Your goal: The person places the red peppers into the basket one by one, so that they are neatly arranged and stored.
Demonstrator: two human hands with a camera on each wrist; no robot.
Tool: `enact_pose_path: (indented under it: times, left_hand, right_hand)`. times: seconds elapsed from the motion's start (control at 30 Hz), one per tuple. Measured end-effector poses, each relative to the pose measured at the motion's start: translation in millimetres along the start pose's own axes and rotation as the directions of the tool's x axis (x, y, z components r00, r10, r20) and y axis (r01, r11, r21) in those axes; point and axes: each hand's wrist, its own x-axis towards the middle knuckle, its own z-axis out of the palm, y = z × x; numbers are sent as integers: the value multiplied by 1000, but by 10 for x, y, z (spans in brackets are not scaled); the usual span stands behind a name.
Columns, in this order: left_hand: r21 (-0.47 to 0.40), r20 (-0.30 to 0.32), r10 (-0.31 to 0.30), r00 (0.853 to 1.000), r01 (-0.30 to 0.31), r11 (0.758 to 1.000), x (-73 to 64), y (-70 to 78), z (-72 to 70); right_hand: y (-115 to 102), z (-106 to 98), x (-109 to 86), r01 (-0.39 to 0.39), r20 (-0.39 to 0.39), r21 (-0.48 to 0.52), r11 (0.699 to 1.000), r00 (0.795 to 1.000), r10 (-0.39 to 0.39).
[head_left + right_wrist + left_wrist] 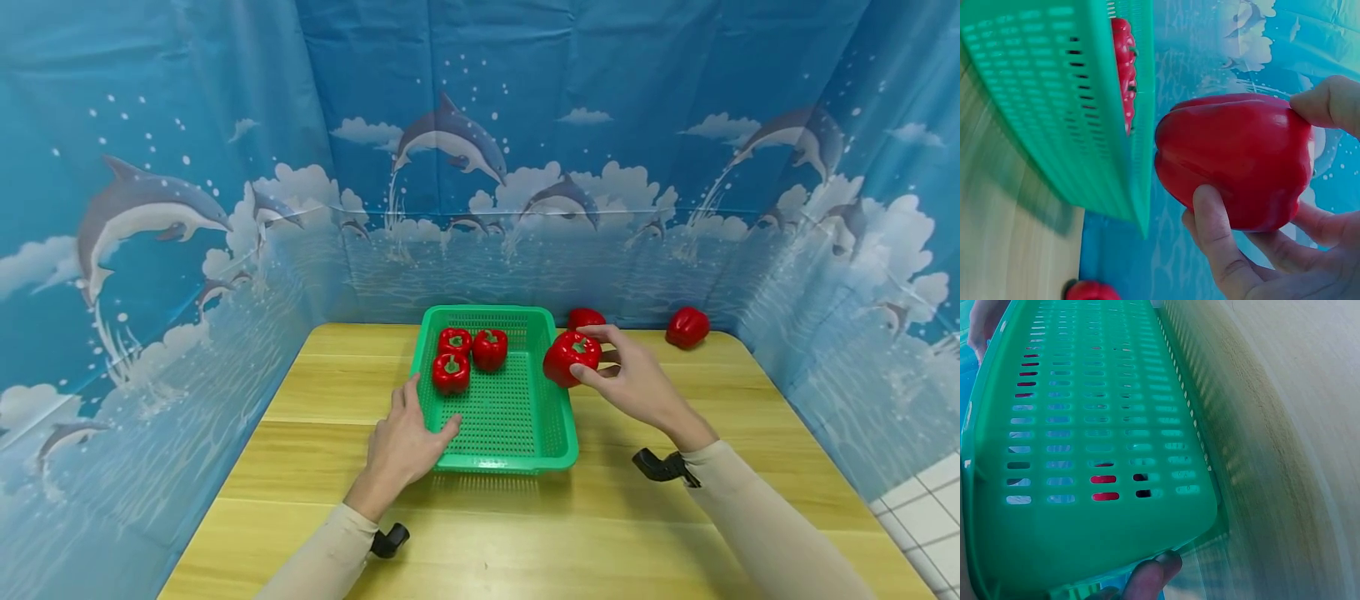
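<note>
My right hand [633, 379] grips a red bell pepper [572, 358] just above the right rim of a green plastic basket [495, 462]. In the right wrist view the fingers and thumb sit around the pepper [1235, 162], which is off the table beside the basket wall. On the basket's left side, my left hand [405, 437] holds the rim, its thumb over the inner side. Fingertips [1147, 578] show at the basket's lower corner in the left wrist view. Three red bell peppers [452, 372] lie in the basket's far left part.
Behind the held pepper, another red bell pepper [585, 318] lies on the wooden table [300, 467]. One more bell pepper [687, 327] is near the table's far right edge. A blue dolphin-print curtain [465, 250] stands around the back and sides.
</note>
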Motion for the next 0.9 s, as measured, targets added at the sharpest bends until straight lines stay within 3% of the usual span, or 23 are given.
enact_pose_path:
  times: [0.5, 0.77, 0.9]
  left_hand:
    - [-7, -3, 12, 1000, -12, 1000, 1, -6, 25]
    - [0, -1, 10, 1000, -10, 1000, 2, -5, 13]
    - [8, 0, 3, 1000, -3, 1000, -5, 0, 13]
  right_hand:
    - [-161, 211, 335, 32, 143, 42, 999, 989, -38]
    - [-233, 308, 550, 89, 206, -99, 991, 976, -67]
    - [-250, 397, 639, 123, 257, -115, 986, 962, -90]
